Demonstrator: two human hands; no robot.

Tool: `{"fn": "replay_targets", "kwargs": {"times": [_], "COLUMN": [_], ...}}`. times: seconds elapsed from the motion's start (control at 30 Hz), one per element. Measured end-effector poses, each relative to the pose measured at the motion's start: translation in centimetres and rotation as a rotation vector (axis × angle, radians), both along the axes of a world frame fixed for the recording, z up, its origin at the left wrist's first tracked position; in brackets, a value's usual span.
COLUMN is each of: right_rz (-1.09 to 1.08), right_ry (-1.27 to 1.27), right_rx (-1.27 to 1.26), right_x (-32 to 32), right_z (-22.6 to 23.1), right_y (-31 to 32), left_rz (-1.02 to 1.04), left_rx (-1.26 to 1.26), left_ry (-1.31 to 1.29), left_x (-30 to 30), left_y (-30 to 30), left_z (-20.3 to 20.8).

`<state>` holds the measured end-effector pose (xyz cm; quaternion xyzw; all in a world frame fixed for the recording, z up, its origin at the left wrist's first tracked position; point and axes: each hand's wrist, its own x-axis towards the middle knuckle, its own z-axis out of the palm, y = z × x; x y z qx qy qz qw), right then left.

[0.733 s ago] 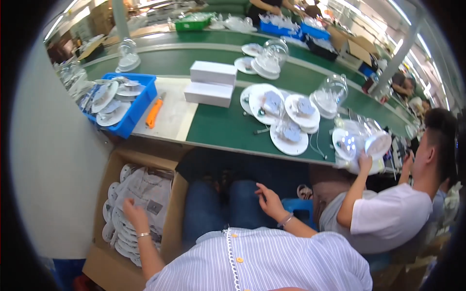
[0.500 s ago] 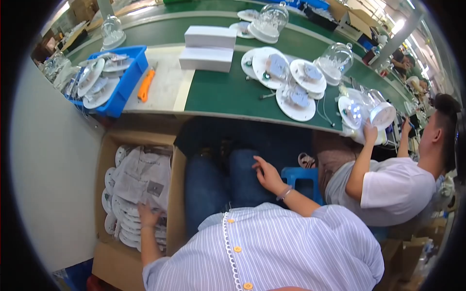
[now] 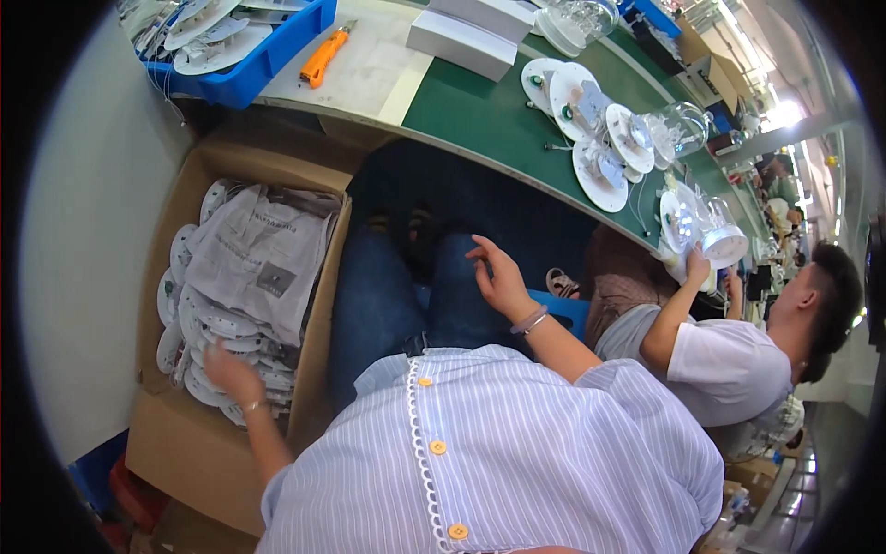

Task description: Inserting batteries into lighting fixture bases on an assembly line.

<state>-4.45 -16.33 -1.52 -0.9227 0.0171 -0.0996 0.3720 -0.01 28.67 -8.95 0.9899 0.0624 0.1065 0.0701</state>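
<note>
My left hand (image 3: 233, 374) is inside the open cardboard box (image 3: 318, 374) at my left, over the stacked white round plates (image 3: 224, 320). Motion smears its fingers, so I cannot make out whether they grip a plate. A crumpled whitish printed plastic bag (image 3: 254, 245) covers the upper part of the stack. My right hand (image 3: 503, 282) hovers above my lap by my right thigh, holding nothing, its fingers loosely apart.
A green-topped bench ahead bears a blue bin (image 3: 242, 74) of round plates, an orange utility knife (image 3: 325, 57), white boxes (image 3: 471, 35), round lamp plates (image 3: 600, 175) and a clear dome (image 3: 678, 129). At right, a seated co-worker (image 3: 729, 355) handles a domed lamp (image 3: 723, 243).
My left hand has moved from the bag's lower edge toward the plates nearer me. My right hand stays above my lap. The view has tilted down and turned.
</note>
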Motion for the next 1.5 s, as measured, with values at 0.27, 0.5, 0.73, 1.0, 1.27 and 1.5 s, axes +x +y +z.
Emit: {"fn": "replay_targets", "kwargs": {"times": [0.27,0.5,0.73,1.0,1.27,1.5], "right_rz": [0.129,-0.168,-0.25,-0.117,-0.163,-0.146], "right_ry": [-0.58,-0.281,-0.185,-0.111,-0.32,-0.348], "right_rx": [-0.385,-0.908,-0.995,-0.86,-0.819,-0.89], "right_x": [13.6,25.2,24.3,27.8,29.0,27.2], "right_z": [9.5,10.0,8.6,10.0,8.7,9.0], "right_y": [-2.8,-7.6,-4.7,-8.1,-8.6,-7.2], "left_rz": [0.4,0.543,0.537,0.565,0.535,0.509], "left_rx": [-0.004,-0.268,-0.223,-0.019,-0.03,-0.03], "left_ry": [0.255,0.116,0.147,0.296,0.277,0.223], "left_x": [-4.6,-4.1,-4.2,-4.4,-4.2,-4.9], "left_y": [3.5,2.3,2.4,2.6,2.0,2.6], "left_z": [-2.6,-2.3,-2.1,-2.2,-1.4,-2.5]}}
